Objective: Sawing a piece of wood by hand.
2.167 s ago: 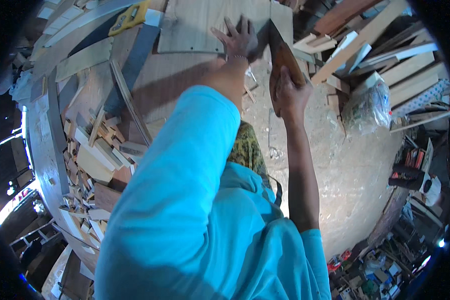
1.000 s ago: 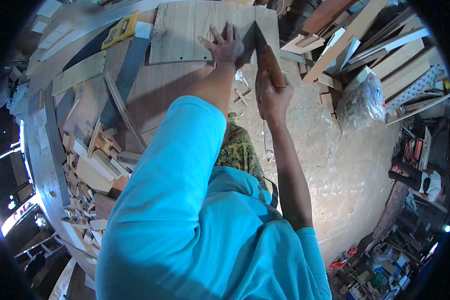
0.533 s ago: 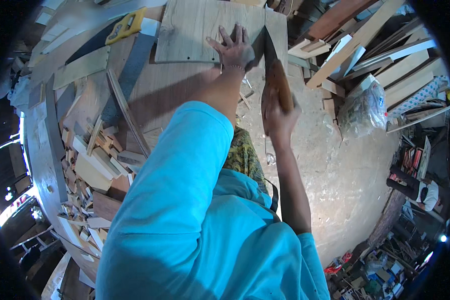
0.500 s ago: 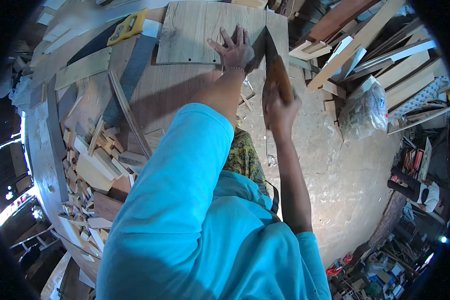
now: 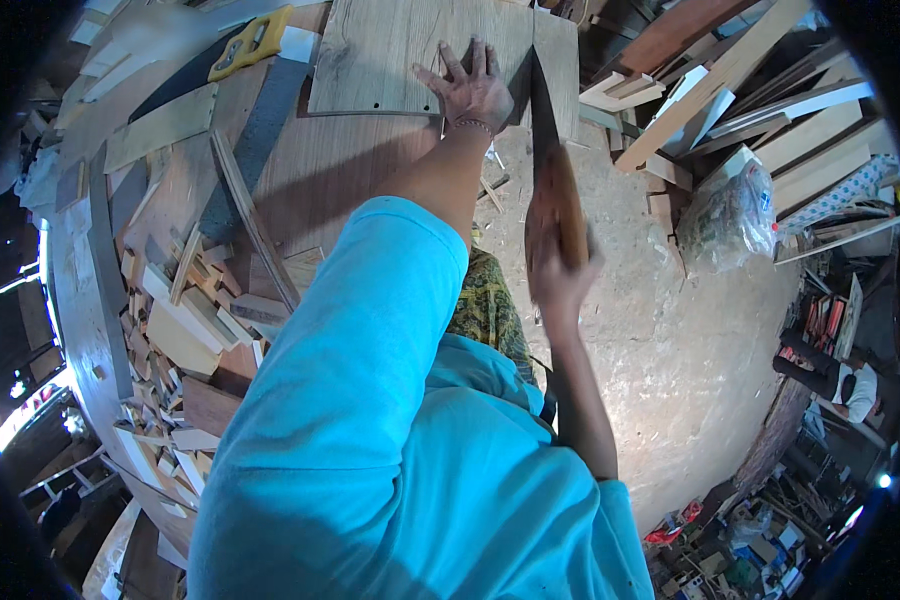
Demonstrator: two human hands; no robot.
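Sawing is partly done on a flat wood-grained board, which is laid at the top of the view over a brown wooden panel, its right side reaching out past that panel. The handsaw is set into the board near its right edge, with the blade slanted so that its tip is hidden. Beyond the blade, a thin dark line is seen running toward the far side; it is best read as the finished stretch of the cut. What is left appears to be the nearer stretch, down to the near edge, though this is partly covered by the blade. The narrow strip to the right of the blade is judged to be not yet parted, since it is held in line with the rest of the board. The wooden handle is wrapped by the right hand, whose closed fingers are blurred. Nothing is grasped by the left hand: it is laid flat on the board, just left of the blade, with its fingers spread wide. A yellow-handled saw is left unheld at the left.
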